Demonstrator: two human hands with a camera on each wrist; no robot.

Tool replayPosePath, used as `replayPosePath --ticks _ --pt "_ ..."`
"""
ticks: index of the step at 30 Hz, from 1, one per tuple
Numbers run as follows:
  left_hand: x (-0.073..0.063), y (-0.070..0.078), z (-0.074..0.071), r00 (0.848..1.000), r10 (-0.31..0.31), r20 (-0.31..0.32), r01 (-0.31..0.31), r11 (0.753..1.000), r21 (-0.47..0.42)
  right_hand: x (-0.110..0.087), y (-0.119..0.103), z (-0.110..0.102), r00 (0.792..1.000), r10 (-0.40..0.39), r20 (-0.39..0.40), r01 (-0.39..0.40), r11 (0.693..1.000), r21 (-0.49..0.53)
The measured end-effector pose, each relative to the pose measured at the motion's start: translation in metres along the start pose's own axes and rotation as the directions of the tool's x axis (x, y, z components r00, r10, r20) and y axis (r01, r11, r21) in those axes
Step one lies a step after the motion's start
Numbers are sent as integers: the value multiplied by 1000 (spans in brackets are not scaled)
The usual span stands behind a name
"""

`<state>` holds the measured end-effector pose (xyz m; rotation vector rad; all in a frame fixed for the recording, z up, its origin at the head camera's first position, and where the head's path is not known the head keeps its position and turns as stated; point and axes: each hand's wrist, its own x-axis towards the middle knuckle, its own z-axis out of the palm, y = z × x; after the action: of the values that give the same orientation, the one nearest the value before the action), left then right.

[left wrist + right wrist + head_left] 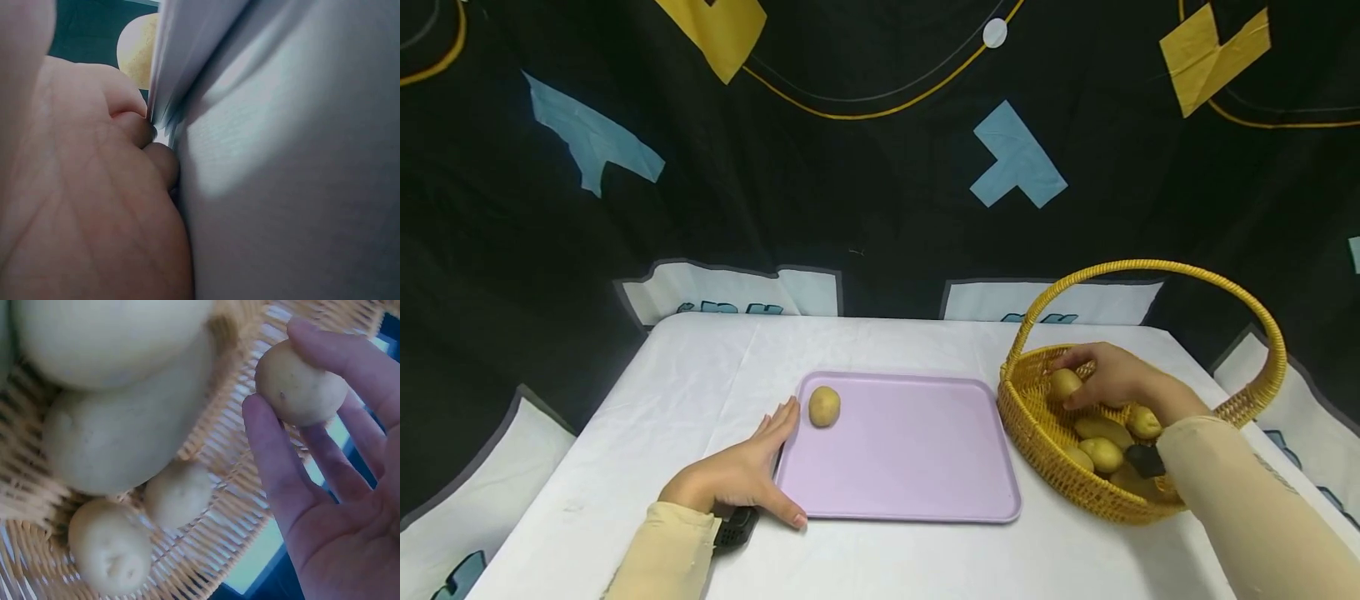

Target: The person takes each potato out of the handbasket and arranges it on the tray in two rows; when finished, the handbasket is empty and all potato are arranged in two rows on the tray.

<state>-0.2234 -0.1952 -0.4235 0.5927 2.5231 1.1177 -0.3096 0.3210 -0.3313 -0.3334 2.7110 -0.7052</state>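
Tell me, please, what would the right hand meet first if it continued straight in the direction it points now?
Probably the basket's inner wall on the side nearest the tray, with the held potato likely touching first. Depth is unclear, so the right hand might pass over it.

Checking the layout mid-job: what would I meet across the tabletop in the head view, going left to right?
Left hand → lavender tray bearing one potato → yellow wicker basket, where the right hand grips another potato.
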Motion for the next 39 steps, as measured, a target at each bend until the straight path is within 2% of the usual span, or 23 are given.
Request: replayPosePath --ticks 11,17,22,27,31,36,39 --pt "2 1 2 1000 -22 7 22 1000 13 -29 -17 -9 988 -35 -153 40 999 25" --pt "4 0 1 1000 -23 9 23 1000 17 -44 -37 -10 983 -36 -179 45 998 44" --pt "3 -1 -1 1000 -22 7 22 1000 22 -52 -60 -3 983 -57 -173 78 990 117" --pt "2 -1 -2 1000 -18 11 17 1000 18 -55 -85 8 982 -84 -169 116 974 194" --pt "3 0 -1 1000 -14 10 13 1000 10 -53 -104 20 979 -93 -183 133 967 216" --pt "2 0 1 999 -30 14 30 1000 7 -43 -122 38 975 -95 -200 139 967 216" --pt "1 -1 2 999 -35 9 35 999 13 -32 -129 50 974 -108 -198 161 949 272"
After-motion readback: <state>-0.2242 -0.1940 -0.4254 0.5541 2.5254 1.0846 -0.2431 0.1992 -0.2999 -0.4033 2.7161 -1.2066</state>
